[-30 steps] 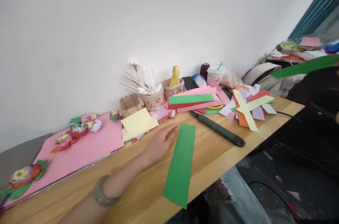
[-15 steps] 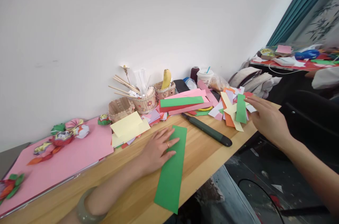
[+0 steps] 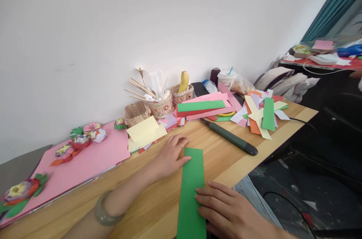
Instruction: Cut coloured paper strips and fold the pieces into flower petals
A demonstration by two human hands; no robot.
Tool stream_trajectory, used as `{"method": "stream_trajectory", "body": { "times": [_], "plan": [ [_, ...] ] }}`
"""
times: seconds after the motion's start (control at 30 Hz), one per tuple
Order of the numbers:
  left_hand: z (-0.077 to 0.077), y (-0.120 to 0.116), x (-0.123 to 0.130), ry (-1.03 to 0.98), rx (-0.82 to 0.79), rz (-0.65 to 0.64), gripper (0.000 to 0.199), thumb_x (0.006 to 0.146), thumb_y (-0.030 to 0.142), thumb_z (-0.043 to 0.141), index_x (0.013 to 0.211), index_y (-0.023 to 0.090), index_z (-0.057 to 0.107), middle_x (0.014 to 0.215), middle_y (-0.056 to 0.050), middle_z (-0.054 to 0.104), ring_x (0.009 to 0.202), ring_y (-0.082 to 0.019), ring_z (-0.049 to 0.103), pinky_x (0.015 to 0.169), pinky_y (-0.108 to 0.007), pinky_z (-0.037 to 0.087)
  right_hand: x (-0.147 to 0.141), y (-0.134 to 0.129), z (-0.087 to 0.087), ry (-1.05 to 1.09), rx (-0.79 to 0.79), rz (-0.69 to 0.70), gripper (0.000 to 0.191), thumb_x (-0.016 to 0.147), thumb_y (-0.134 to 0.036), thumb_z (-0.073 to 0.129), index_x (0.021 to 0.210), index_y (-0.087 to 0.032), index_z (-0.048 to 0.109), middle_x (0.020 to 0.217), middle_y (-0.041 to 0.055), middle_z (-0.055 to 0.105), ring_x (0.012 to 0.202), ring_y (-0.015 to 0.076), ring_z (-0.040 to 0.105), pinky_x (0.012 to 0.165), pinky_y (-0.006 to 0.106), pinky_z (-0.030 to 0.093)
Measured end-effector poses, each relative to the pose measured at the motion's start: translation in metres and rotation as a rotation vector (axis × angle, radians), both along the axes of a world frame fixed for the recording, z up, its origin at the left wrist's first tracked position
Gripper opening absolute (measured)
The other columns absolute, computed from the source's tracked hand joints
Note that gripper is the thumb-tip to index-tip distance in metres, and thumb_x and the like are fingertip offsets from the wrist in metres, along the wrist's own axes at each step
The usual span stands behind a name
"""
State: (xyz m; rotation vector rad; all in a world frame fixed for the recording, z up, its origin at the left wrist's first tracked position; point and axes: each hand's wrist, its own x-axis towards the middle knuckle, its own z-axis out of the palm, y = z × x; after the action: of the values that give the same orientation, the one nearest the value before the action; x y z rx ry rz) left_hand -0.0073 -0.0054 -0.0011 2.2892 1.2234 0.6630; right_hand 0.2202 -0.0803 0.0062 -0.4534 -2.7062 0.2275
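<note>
1. The right hand [image 3: 226,209] has just left the heap of paper pieces [image 3: 255,127] at the far right and come back to the near side of the worktop [image 3: 158,197].
2. The short green piece [image 3: 268,114], under its fingertips half a second ago, now lies alone on top of that heap, upright across the pale yellow strips [image 3: 258,116].
3. The left hand [image 3: 169,156] has drawn off the face of the long green strip [image 3: 192,178] to its left edge. With the right hand free of the short piece, both hands now seem given to this one strip.
4. The left hand is loosely spread beside the strip's far end, one fingertip touching the edge. The right hand is palm down, fingers side by side, tips on the strip's right edge; whether its thumb pinches from below I cannot tell.
5. The long green strip lies between the hands, left of the dark green tool [image 3: 234,139], its near end running out of view. It is plain, bright green, straight-edged and apparently flat, with no crease that I can see.
</note>
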Motion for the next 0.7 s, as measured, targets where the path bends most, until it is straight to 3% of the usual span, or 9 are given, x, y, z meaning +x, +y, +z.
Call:
{"method": "stream_trajectory", "body": {
  "times": [0.07,0.17,0.27,0.33,0.4,0.53,0.7],
  "plan": [
    [0.0,0.001,0.0,-0.042,-0.057,-0.004,0.042,0.078,0.025,0.069,0.117,0.019,0.056,0.129,-0.012,0.047,0.125,-0.027,0.038,0.107,-0.046,0.028,-0.001,-0.001,0.002,0.111,-0.098,-0.028,0.02,0.092,-0.014,0.043,0.103,-0.019,0.06,0.107,0.0054,0.069,0.106,0.0154,0.06,0.099,0.029,0.041],
    [0.0,0.002,0.0,-0.123,-0.147,-0.005,0.026,0.07,0.021,0.076,0.092,0.02,0.062,0.114,-0.008,0.054,0.119,-0.025,0.043,0.104,-0.041,0.032,-0.007,-0.001,0.003,0.161,-0.341,-0.151,0.018,0.092,-0.016,0.041,0.092,-0.021,0.058,0.087,0.0037,0.069,0.081,0.0137,0.063,0.075,0.024,0.049],
    [0.002,0.002,0.0,-0.23,-0.238,0.017,0.019,0.066,0.018,0.076,0.077,0.019,0.06,0.097,-0.005,0.06,0.11,-0.025,0.049,0.097,-0.039,0.038,-0.014,0.006,0.004,0.143,-0.573,-0.359,0.024,0.092,-0.026,0.04,0.073,-0.022,0.052,0.064,-0.0008,0.059,0.056,0.0118,0.054,0.053,0.022,0.042],
    [0.004,0.002,0.0,-0.325,-0.303,0.055,0.011,0.072,0.018,0.069,0.076,0.018,0.058,0.088,-0.004,0.062,0.098,-0.023,0.056,0.087,-0.036,0.045,-0.017,0.016,0.006,0.184,-0.668,-0.481,0.026,0.09,-0.029,0.041,0.065,-0.022,0.045,0.06,-0.0019,0.052,0.054,0.0122,0.049,0.051,0.023,0.039],
    [0.009,0.003,0.002,-0.437,-0.358,0.112,0.007,0.076,0.02,0.062,0.081,0.017,0.058,0.086,-0.004,0.064,0.086,-0.019,0.061,0.078,-0.032,0.049,-0.018,0.027,0.008,0.268,-0.716,-0.543,0.024,0.086,-0.03,0.043,0.063,-0.022,0.043,0.069,0.0006,0.054,0.063,0.0142,0.053,0.058,0.025,0.041],
    [0.024,0.001,0.007,-0.659,-0.436,0.205,0.022,0.08,0.028,0.059,0.097,0.015,0.059,0.1,-0.008,0.067,0.091,-0.02,0.064,0.076,-0.03,0.051,-0.021,0.047,0.011,0.444,-0.816,-0.547,0.024,0.08,-0.033,0.05,0.059,-0.021,0.044,0.092,0.0071,0.06,0.086,0.0209,0.056,0.073,0.031,0.043],
    [0.034,-0.007,0.011,-0.825,-0.494,0.268,0.039,0.081,0.046,0.059,0.103,0.014,0.062,0.097,-0.009,0.07,0.084,-0.02,0.066,0.073,-0.032,0.053,-0.024,0.058,0.007,0.493,-0.921,-0.581,0.025,0.08,-0.039,0.052,0.063,-0.021,0.048,0.058,-0.0023,0.049,0.054,0.0133,0.046,0.051,0.026,0.036]
  ]
}}
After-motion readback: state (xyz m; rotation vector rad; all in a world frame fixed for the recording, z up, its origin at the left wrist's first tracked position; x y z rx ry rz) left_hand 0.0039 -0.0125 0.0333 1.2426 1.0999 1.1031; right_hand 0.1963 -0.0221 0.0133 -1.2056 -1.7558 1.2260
